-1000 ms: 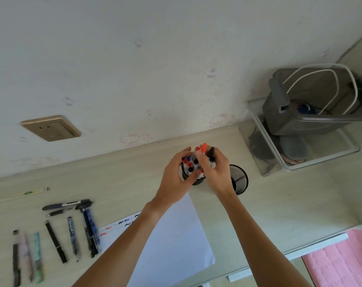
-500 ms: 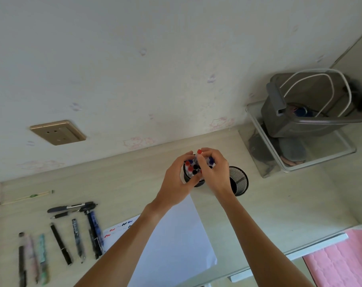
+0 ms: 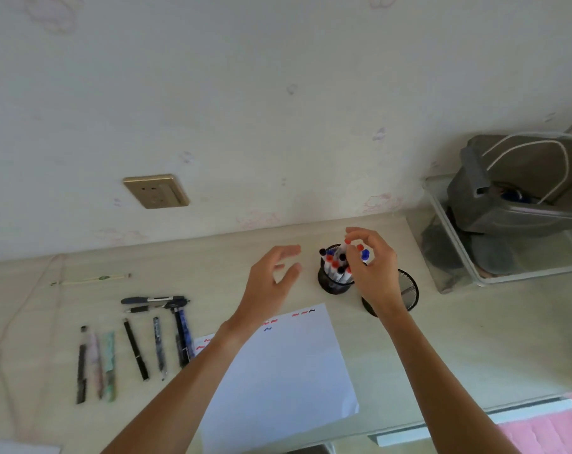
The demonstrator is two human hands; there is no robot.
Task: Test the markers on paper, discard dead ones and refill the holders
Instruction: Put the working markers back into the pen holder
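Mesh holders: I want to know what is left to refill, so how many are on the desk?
2. One holder, packed with markers, stands near the wall under the right hand. The second holder stands beside it, partly hidden behind that wrist.

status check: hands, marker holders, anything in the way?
Left hand open, off the holder. Right hand fingers curled among markers in the full holder. Second holder behind right wrist. Nothing blocking.
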